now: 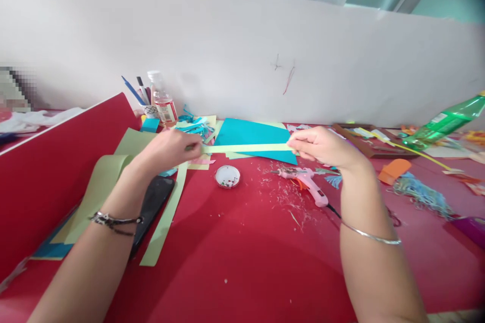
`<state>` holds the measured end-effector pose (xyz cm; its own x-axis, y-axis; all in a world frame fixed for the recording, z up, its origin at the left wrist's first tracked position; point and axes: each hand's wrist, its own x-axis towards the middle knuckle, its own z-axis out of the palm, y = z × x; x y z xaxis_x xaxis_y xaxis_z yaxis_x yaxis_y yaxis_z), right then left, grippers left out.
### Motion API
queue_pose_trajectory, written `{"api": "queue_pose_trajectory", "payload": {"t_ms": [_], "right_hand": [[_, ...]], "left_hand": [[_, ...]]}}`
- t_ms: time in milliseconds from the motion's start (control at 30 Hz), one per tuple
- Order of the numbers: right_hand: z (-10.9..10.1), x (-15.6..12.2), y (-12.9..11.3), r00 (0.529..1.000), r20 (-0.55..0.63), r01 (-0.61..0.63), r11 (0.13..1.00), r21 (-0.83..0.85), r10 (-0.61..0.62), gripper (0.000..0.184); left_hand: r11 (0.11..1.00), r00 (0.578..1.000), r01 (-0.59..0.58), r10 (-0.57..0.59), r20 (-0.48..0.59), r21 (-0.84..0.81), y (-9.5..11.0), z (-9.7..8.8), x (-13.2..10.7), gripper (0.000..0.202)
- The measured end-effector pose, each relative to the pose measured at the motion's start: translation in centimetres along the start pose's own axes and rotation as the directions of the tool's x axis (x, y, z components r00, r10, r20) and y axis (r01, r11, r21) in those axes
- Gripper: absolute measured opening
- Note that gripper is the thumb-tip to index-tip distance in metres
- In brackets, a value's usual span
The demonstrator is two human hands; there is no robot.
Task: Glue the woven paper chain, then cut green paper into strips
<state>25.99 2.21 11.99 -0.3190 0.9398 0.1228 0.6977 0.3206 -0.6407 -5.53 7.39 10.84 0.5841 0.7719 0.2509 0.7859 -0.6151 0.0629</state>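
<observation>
A pale green paper strip [246, 148] is stretched level between my two hands, above the red table. My left hand [172, 146] pinches its left end, and my right hand [316, 145] pinches the right end between thumb and fingers. Behind the strip lies a blue paper sheet [250, 132]. Another pale green strip [166, 227] hangs or lies below my left hand, beside a black phone [155, 202]. Under the held strip sits a small white round lid [228, 176] with dark specks in it. Close below my right hand lies a pink glue gun [308, 184].
A pen cup [150, 110] and a plastic bottle [163, 101] stand at the back left. Large green paper [98, 186] leans by the red divider [68, 156]. At right are a green bottle [447, 118], blue yarn [422, 194] and orange paper [394, 170]. Scraps litter the red table [235, 252].
</observation>
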Motion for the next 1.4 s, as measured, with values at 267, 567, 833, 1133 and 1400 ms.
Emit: {"api": "queue_pose_trajectory", "payload": {"t_ms": [267,567,833,1133,1400], "right_hand": [[-0.9,-0.8,0.1,0.999,-0.033,-0.041,0.999,0.023,0.042,0.026],[1.9,0.4,-2.9,0.995,0.069,0.060,0.996,0.065,-0.065,0.023],[1.6,0.4,-2.5,0.990,0.024,0.136,0.985,0.105,-0.139,0.022],[2.8,1.1,-2.8,0.955,-0.125,0.232,0.938,-0.258,-0.270,0.020],[7.5,2.0,-6.2,0.897,-0.080,0.366,0.833,-0.415,-0.434,0.018]], "left_hand": [[0.986,0.984,0.149,-0.140,-0.113,0.070,-3.5,-0.3,-1.5,0.022],[0.983,0.979,-0.173,0.166,-0.118,-0.054,2.5,1.0,0.3,0.041],[0.887,0.954,-0.301,0.277,-0.118,-0.349,3.7,0.8,0.2,0.032],[0.917,0.968,-0.245,0.248,-0.031,-0.315,4.3,0.7,0.0,0.030],[0.870,0.978,-0.192,0.205,-0.020,-0.455,5.3,0.6,-0.2,0.033]]}}
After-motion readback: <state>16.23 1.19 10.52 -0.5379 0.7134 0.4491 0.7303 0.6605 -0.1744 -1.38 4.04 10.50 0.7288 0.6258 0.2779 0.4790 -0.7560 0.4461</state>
